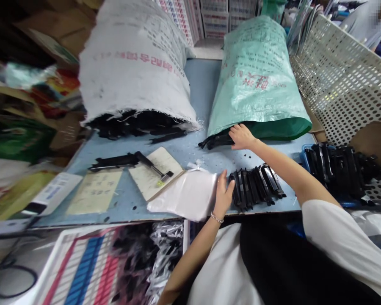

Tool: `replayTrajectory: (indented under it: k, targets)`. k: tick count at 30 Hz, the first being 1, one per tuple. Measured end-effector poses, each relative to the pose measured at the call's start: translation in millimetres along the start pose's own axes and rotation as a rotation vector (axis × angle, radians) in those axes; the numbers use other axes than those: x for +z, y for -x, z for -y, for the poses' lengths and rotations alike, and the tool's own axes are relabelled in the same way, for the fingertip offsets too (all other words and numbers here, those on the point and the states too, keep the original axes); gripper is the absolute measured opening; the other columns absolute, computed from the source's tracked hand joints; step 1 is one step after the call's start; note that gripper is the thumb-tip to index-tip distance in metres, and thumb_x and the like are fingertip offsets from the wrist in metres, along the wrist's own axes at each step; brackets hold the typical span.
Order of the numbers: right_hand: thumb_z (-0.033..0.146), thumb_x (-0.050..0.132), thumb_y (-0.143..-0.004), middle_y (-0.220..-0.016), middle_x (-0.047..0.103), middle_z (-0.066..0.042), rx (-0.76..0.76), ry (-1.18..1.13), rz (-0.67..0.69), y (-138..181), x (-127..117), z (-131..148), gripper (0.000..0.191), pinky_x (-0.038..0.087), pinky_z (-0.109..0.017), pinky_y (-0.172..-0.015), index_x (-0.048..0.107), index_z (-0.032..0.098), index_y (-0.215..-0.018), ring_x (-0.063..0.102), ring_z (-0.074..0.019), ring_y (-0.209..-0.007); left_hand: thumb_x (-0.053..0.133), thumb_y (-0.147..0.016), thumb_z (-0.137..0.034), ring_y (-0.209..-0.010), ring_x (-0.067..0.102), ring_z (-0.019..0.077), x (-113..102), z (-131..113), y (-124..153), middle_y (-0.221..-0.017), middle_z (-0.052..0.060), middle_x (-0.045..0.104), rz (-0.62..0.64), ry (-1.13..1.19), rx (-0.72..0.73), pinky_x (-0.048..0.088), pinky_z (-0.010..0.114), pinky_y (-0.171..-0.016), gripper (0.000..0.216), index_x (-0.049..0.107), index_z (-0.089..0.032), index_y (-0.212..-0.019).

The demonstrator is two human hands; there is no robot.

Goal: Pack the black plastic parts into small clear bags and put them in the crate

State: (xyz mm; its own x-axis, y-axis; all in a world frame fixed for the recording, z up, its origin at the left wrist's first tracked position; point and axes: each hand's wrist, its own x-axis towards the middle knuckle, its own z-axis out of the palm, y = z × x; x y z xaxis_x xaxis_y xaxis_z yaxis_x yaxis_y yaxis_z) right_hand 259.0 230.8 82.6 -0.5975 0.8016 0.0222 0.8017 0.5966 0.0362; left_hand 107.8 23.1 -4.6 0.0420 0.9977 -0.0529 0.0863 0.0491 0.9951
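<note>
My right hand is at the mouth of a green woven sack, its fingers bent around dark plastic parts that stick out of the opening. Part of what it grips is hidden. Beside a row of slim black plastic parts, my left hand rests with fingers apart, touching the row's left end. It wears a bracelet at the wrist. Just left of it lies a stack of clear plastic bags, tied at the top.
A white woven sack full of black parts lies back left. A black tool crosses a notepad. More black parts fill a blue bin at right, before a perforated basket. Below the table edge stands a striped crate.
</note>
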Motion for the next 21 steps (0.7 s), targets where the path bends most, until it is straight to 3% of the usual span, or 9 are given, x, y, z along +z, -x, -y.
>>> replayTrajectory:
  k: [3, 5, 7, 10, 13, 16, 21]
  targets:
    - [0.047, 0.070, -0.081, -0.102, 0.067, -0.017, 0.133, -0.227, -0.042, 45, -18, 36, 0.044, 0.043, -0.040, -0.083, 0.067, 0.009, -0.103, 0.058, -0.0313, -0.099, 0.053, -0.094, -0.058, -0.149, 0.035, 0.0248, -6, -22, -15, -0.162, 0.013, 0.033, -0.028, 0.205, 0.031, 0.031, 0.043, -0.122, 0.069, 0.032, -0.026, -0.151]
    - [0.052, 0.068, -0.084, -0.100, 0.067, -0.012, 0.101, -0.434, -0.011, 82, -28, 63, 0.045, 0.044, -0.035, -0.075, 0.067, 0.013, -0.107, 0.061, -0.0266, -0.090, 0.055, -0.093, -0.059, -0.145, 0.042, 0.0244, -9, -40, -24, -0.157, 0.012, 0.042, -0.026, 0.302, 0.040, 0.037, 0.041, -0.119, 0.067, 0.035, -0.026, -0.148]
    - [0.053, 0.063, -0.089, -0.100, 0.067, -0.009, 0.053, -0.540, -0.027, 116, -38, 80, 0.041, 0.044, -0.033, -0.073, 0.067, 0.019, -0.110, 0.063, -0.0237, -0.088, 0.056, -0.092, -0.058, -0.131, 0.056, 0.0248, -12, -57, -27, -0.141, 0.011, 0.059, -0.017, 0.352, 0.011, 0.048, 0.040, -0.109, 0.059, 0.046, -0.024, -0.139]
    - [0.053, 0.046, -0.100, -0.101, 0.066, -0.008, 0.152, -0.490, -0.179, 149, -53, 80, 0.037, 0.044, -0.034, -0.075, 0.065, 0.022, -0.109, 0.062, -0.0225, -0.089, 0.060, -0.090, -0.058, -0.099, 0.071, 0.0233, -13, -78, -19, -0.109, 0.007, 0.072, 0.021, 0.372, -0.071, 0.060, 0.036, -0.085, 0.050, 0.054, -0.023, -0.125]
    - [0.055, 0.043, -0.100, -0.108, 0.062, -0.012, 0.132, -0.332, -0.291, 154, -59, 67, 0.040, 0.044, -0.041, -0.084, 0.061, 0.020, -0.108, 0.055, -0.0274, -0.099, 0.062, -0.087, -0.060, -0.078, 0.072, 0.0221, -11, -92, -2, -0.090, 0.003, 0.071, 0.118, 0.379, -0.151, 0.061, 0.034, -0.068, 0.055, 0.051, -0.025, -0.129]
    - [0.054, 0.037, -0.102, -0.097, 0.060, -0.011, 0.018, -0.285, -0.243, 145, -54, 60, 0.040, 0.042, -0.042, -0.085, 0.060, 0.021, -0.096, 0.051, -0.0275, -0.096, 0.064, -0.085, -0.062, -0.075, 0.072, 0.0238, -6, -98, 9, -0.084, 0.003, 0.070, 0.188, 0.378, -0.203, 0.059, 0.034, -0.063, 0.063, 0.049, -0.027, -0.136]
    - [0.048, 0.024, -0.106, -0.090, 0.061, -0.009, 0.030, -0.383, -0.230, 153, -39, 86, 0.047, 0.040, -0.036, -0.078, 0.060, 0.020, -0.096, 0.052, -0.0229, -0.086, 0.061, -0.085, -0.066, -0.084, 0.071, 0.0233, -14, -93, 6, -0.086, 0.002, 0.068, 0.002, 0.351, -0.159, 0.060, 0.034, -0.073, 0.056, 0.057, -0.025, -0.124]
